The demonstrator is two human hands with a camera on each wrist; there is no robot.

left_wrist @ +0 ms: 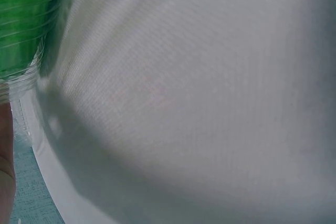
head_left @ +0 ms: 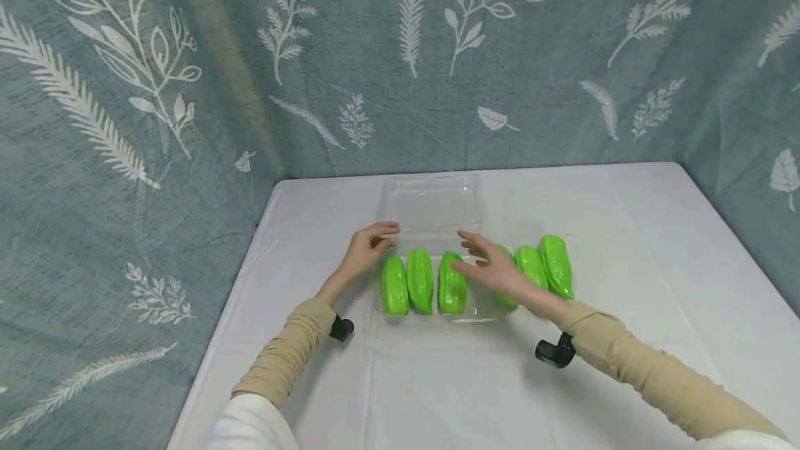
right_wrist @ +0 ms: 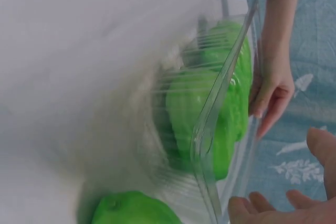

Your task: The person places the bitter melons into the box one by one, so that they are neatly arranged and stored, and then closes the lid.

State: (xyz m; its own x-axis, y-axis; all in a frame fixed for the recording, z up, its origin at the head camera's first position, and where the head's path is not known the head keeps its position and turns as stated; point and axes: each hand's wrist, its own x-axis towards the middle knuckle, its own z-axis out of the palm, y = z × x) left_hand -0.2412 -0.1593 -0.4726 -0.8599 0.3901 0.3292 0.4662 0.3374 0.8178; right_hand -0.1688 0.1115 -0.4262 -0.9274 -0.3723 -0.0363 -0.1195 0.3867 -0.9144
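Both hands hover with fingers spread, holding nothing: left hand at the clear plastic clamshell tray's edge, right hand above it. Three green ridged gourds lie inside between them; three more wait beside the right hand, lid open.

soft, even light is falling from above onto the white tablecloth, keeping the head view bright and sharp, with only faint shadows sitting under the sleeves near its front edge. the patterned backdrop is bending outward at the frame's sides. the left wrist view is smearing almost wholly out of focus, a dim shadow darkening the cloth. the right wrist view is streaking with motion blur, glare glinting along the clear container rim.
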